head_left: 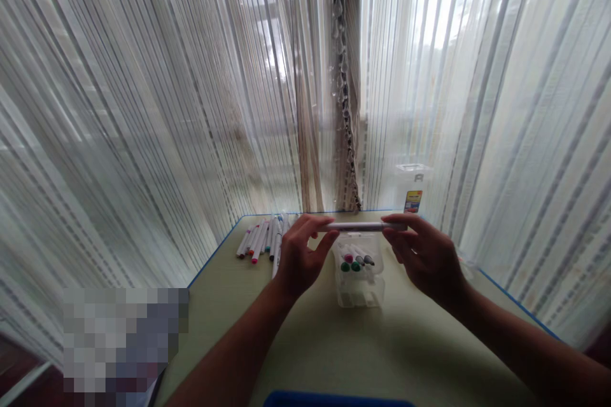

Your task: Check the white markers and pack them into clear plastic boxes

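Note:
Both hands hold one white marker (361, 226) level above the table. My left hand (300, 257) pinches its left end and my right hand (422, 253) pinches its right end. Directly below the marker stands a clear plastic box (359, 289) with several markers upright in it, their caps pink, green and grey. A row of several loose white markers (260, 240) with coloured caps lies on the table to the left of my left hand.
The pale green table (334, 343) has a blue edge and sits in a corner of striped sheer curtains. A clear lidded container (413, 187) with a coloured label stands at the back right. A blue object (334, 399) shows at the near edge.

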Demonstrator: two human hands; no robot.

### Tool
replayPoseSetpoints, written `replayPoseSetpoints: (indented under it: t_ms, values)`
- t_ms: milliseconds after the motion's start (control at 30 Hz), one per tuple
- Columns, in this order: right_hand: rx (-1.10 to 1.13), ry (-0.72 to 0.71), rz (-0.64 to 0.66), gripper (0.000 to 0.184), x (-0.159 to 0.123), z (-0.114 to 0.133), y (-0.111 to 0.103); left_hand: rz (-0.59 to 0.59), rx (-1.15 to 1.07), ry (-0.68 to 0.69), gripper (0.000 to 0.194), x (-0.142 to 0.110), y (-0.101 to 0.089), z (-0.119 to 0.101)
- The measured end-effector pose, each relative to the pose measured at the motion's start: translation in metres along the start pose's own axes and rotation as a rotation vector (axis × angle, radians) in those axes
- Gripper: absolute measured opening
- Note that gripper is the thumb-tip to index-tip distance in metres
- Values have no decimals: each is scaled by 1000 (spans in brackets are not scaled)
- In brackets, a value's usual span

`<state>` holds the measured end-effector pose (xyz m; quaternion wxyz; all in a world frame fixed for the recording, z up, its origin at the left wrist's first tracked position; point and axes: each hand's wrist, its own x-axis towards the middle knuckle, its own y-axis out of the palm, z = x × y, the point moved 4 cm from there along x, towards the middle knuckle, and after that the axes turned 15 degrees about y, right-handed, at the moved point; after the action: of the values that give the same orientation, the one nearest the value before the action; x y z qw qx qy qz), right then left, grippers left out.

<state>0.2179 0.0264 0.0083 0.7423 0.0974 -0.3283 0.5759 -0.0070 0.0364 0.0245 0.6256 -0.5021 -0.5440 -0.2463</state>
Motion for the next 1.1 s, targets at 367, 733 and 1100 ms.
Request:
replayPoseSetpoints:
  t_ms: [367,733,1100]
  values:
    - [165,72,63,22,-2,-13,2,36,-217,-217,26,-5,3,2]
    - [216,69,53,20,1,-12,4,-2,-245,-306,26,-10,5,6]
    - [202,71,57,20,-1,-8,2,-8,-248,-306,24,-9,5,5]
